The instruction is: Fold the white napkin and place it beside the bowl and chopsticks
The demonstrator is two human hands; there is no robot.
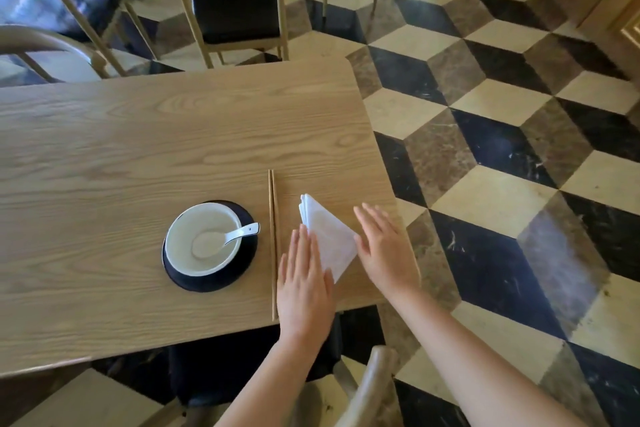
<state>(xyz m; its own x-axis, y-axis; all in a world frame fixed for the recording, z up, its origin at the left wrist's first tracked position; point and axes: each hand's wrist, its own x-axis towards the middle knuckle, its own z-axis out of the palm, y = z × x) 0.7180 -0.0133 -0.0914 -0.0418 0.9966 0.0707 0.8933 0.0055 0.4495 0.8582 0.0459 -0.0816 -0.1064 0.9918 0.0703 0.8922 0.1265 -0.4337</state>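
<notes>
Napkin [327, 236] already folded into a triangle, flat on bench [138, 135] just right of chopsticks [273, 243], bowl [202, 239] further left. Left hand [304, 282] flat w/ fingers spread, pressing napkin edge; right hand [384, 250] spread flat, gripping nothing. Task looks near done; prob only final smoothing/alignment left.

Light wood-grain counter [138, 135] across the left and centre of the frame, black plate [211, 282] at lower centre, white spoon [239, 232] above it, black-cushioned wooden chair [237, 12] at upper centre, cube-patterned tile floor [502, 156] at right.
</notes>
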